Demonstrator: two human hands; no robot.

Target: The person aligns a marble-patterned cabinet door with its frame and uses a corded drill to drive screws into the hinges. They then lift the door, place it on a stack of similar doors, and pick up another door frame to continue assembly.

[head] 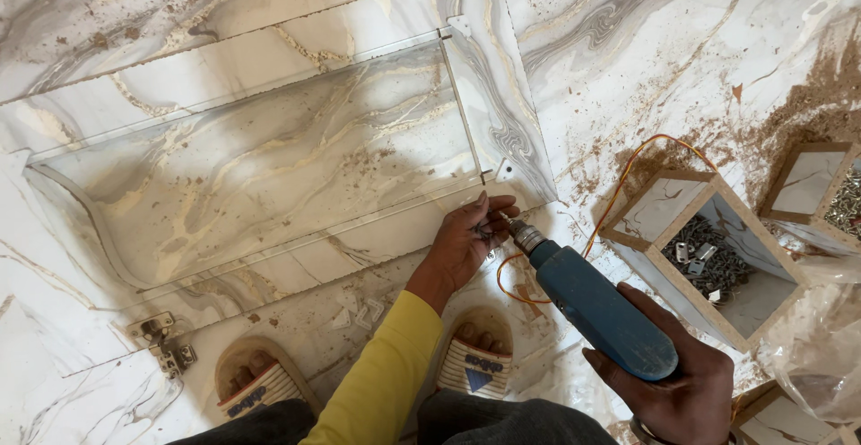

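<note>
A glossy marble-patterned floor [700,23], veined grey and gold, lies strewn with brown sawdust [807,95].

A blue drill [596,310] is held tilted, its bit pointed up-left at a small screw pinched against the lower right corner of a clear panel [269,167] lying flat on the floor.

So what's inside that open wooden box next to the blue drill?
The open wooden box holds a heap of dark screws with small silver brackets on top. The heap covers the floor beneath.

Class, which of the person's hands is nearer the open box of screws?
Right. The right hand grips the blue drill just below the box of screws; the left hand is farther left.
</note>
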